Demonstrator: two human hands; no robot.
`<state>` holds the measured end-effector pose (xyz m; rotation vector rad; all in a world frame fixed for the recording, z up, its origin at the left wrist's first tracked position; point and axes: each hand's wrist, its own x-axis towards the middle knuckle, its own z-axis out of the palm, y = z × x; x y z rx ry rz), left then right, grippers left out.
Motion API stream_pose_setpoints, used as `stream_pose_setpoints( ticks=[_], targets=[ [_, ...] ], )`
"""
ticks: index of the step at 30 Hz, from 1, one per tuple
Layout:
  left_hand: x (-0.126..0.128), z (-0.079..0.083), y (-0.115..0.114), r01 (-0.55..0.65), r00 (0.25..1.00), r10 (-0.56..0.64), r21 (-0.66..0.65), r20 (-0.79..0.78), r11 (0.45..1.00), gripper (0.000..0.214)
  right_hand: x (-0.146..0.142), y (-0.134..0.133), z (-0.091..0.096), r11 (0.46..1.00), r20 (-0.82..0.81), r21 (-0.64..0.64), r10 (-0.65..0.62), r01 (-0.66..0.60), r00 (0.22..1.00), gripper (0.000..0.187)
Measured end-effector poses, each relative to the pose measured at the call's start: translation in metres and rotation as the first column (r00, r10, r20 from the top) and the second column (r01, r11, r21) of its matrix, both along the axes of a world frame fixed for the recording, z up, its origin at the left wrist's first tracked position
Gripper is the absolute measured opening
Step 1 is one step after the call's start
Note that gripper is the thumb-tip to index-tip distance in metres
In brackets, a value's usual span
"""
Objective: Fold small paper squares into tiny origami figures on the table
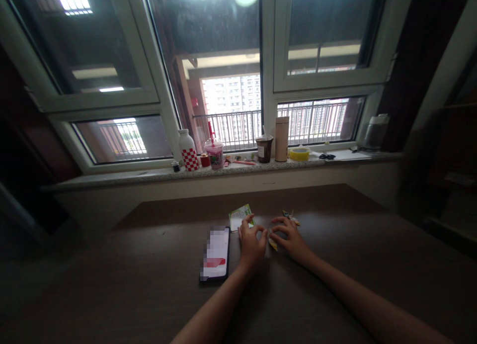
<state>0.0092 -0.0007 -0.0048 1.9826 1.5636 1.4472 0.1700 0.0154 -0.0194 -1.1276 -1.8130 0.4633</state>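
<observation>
My left hand point(253, 243) is over the table with thumb and index finger pinched together. What they hold, if anything, is too small to make out. Close by on its right, my right hand point(293, 240) has its thumb and fingertips closed on a small yellow wrapper point(273, 245), partly hidden under them. The fingertips of both hands nearly meet. Partly behind my left hand lies a green and white packet point(240, 215). Beyond my right hand is a crumpled wrapper point(292, 217) with yellow and dark parts. Left of my left hand, a phone point(216, 254) lies with its screen lit.
The brown table point(149, 254) ends before a stone windowsill point(238, 171). On the sill stand a red-checked bottle point(189, 152), a pink cup point(214, 154), a dark drink cup point(264, 149), a tan flask point(281, 139), a yellow tape roll point(299, 154) and a clear jug point(376, 131).
</observation>
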Motion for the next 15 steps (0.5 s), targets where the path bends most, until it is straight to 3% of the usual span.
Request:
stream_pose_setpoints(
  ticks=[9, 15],
  targets=[
    [-0.0023, 0.0025, -0.0003, -0.043, 0.999, 0.043, -0.014, 0.020, 0.999, 0.015, 0.0020, 0.0036, -0.0030, 1.000, -0.027, -0.029, 0.008, -0.009, 1.000, 0.024],
    [-0.0010, 0.0031, -0.0037, 0.017, 1.000, -0.017, -0.048, -0.012, 0.999, 0.009, 0.0016, 0.0037, -0.0033, 0.999, -0.023, -0.036, 0.032, -0.033, 0.999, 0.026]
  ],
)
